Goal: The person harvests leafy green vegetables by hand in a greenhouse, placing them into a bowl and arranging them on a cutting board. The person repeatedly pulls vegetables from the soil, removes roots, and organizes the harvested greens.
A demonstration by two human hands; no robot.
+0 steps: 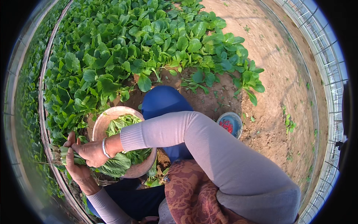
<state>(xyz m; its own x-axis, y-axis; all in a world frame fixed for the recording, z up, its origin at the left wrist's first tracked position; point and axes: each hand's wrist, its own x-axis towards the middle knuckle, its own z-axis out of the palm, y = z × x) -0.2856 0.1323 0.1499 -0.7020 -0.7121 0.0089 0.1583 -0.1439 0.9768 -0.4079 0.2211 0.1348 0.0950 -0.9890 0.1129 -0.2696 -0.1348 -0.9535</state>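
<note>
A bunch of leafy greens (114,165) lies across my hands at the left, its pale stems and roots pointing left and its leaves hanging over a basin. My left hand (78,172) grips the stems from below, thumb across them. Reaching over from the right, my right hand (93,152) is closed around the same bunch just above the left hand; its fingertips are partly hidden. A metal bangle (105,148) circles my right wrist. The wide, pale basin (102,123) holds more loose green leaves (125,120) under my right forearm.
Dense leafy plants (112,50) grow ahead and left. A small blue bowl (237,126) with thin red pieces (226,126) stands on the soil right of my knee (165,100). Bare soil (268,120) stretches right towards a framed greenhouse wall (330,56). A pale strip (42,98) borders the bed.
</note>
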